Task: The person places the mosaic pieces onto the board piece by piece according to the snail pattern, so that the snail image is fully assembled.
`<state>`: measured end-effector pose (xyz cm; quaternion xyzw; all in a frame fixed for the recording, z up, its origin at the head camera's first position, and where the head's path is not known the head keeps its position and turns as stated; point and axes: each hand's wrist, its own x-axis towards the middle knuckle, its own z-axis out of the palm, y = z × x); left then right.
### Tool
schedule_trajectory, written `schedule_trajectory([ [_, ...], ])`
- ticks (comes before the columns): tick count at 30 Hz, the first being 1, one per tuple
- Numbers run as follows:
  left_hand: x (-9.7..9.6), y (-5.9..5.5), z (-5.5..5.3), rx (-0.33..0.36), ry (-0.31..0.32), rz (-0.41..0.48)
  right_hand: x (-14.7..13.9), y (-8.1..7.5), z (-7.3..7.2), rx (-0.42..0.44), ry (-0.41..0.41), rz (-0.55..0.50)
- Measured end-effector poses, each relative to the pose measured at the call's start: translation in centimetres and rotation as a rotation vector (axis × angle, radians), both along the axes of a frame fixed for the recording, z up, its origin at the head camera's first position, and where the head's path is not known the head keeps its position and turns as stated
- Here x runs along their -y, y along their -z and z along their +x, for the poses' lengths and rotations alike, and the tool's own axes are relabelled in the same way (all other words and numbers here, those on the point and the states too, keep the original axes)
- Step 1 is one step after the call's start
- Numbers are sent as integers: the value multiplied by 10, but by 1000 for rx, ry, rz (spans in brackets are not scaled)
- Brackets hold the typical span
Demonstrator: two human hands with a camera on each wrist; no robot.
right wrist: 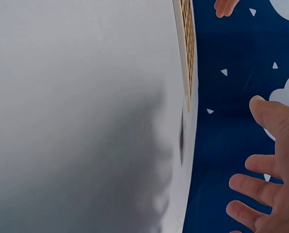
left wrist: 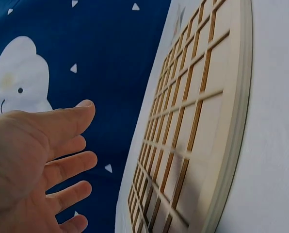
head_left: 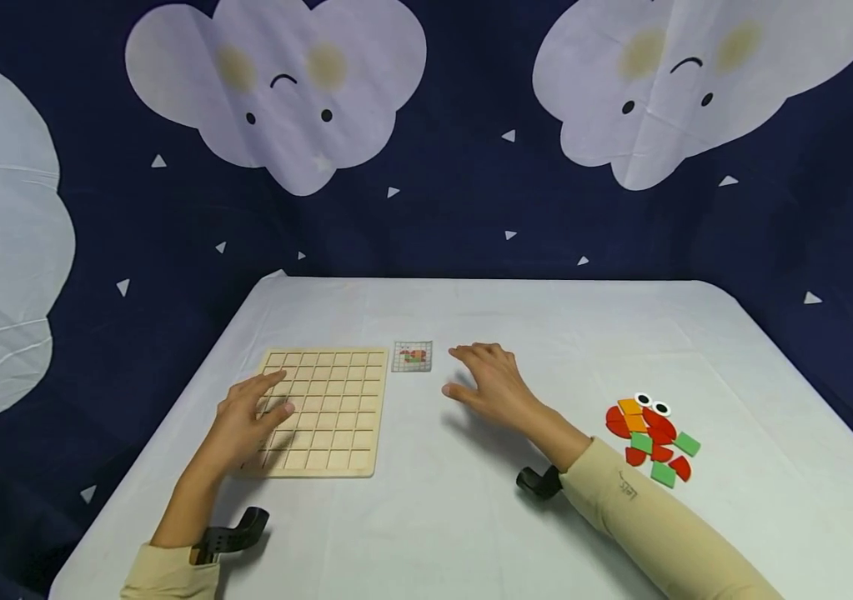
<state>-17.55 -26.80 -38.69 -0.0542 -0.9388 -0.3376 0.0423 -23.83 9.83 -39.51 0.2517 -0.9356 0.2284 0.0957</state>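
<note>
A pale wooden grid board (head_left: 381, 417) with square recesses lies on the left half of the table. My left hand (head_left: 244, 417) hovers over the board's left side, fingers relaxed and nothing held; the left wrist view shows this hand (left wrist: 42, 160) apart from the board (left wrist: 224, 145). To the right of a small picture card (head_left: 413, 357), my right hand (head_left: 497, 385) is raised above the table, its fingers spread and holding nothing. The card carries a small red, green and orange figure on a grid. Seen from the right wrist, the hand (right wrist: 275, 170) has loosely bent fingers.
At the right lies a loose group of flat pieces: red curved ones (head_left: 659, 423), green squares (head_left: 662, 474), orange ones (head_left: 630, 407) and two round eye pieces (head_left: 643, 400). A white cloth covers the table (head_left: 441, 533). Behind it hangs a dark blue curtain (head_left: 464, 167) with clouds.
</note>
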Motion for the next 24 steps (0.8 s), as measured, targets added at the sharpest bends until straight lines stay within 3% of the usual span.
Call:
schedule_trajectory([
  [14, 36, 8, -12, 59, 26, 90, 21, 2, -26, 73, 12, -19],
  [19, 48, 11, -13, 105, 14, 78, 29, 4, -34, 89, 9, -25],
  [24, 59, 13, -15, 109, 12, 63, 38, 5, -41, 118, 12, -31],
])
